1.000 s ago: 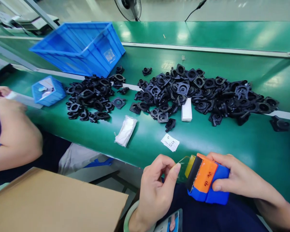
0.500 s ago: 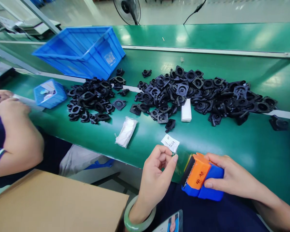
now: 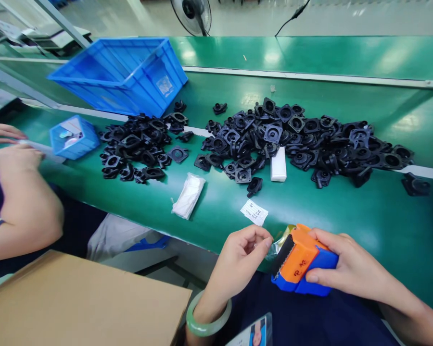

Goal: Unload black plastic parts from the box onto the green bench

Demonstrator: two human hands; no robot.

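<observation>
My right hand [image 3: 346,265] grips a blue and orange tape dispenser [image 3: 303,262] held over my lap at the near edge of the green bench. My left hand [image 3: 240,259] is closed in a pinch on the end of the clear tape [image 3: 278,242] that comes off the dispenser's front. A green bangle [image 3: 207,319] circles my left wrist. A small white printed label [image 3: 254,212] lies on the bench just above my left hand.
Two heaps of black plastic parts [image 3: 299,137] [image 3: 140,146] cover the green bench [image 3: 364,216]. A white block [image 3: 278,164], a white bag [image 3: 188,195], a large blue crate [image 3: 124,72] and a small blue bin [image 3: 74,137] stand there. A co-worker's arms [image 3: 18,192] work at left above a cardboard box [image 3: 82,302].
My left hand moved up toward the white label, then came back down close to the dispenser, still pinching the tape end. The dispenser shifted slightly left and tilted.
</observation>
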